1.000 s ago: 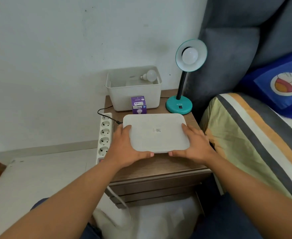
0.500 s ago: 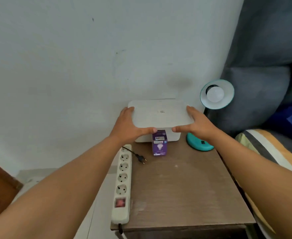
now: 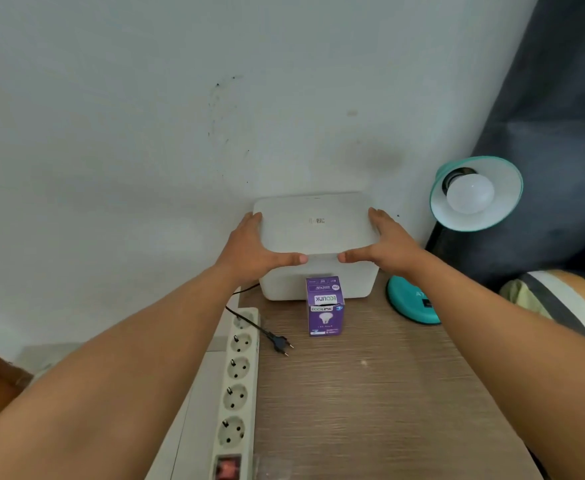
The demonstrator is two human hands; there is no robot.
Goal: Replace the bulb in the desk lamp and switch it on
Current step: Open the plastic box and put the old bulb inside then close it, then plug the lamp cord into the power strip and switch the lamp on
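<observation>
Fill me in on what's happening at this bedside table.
A person is setting a white lid onto the white storage box against the wall, left hand and right hand on its two ends. A purple bulb carton stands in front of the box. The teal desk lamp has a bulb fitted, unlit. Its plug lies loose on the table beside the power strip.

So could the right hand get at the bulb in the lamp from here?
Probably yes: the right hand rests on the lid, and the bulb sits exposed in the lamp shade just beyond, nothing between.
</observation>
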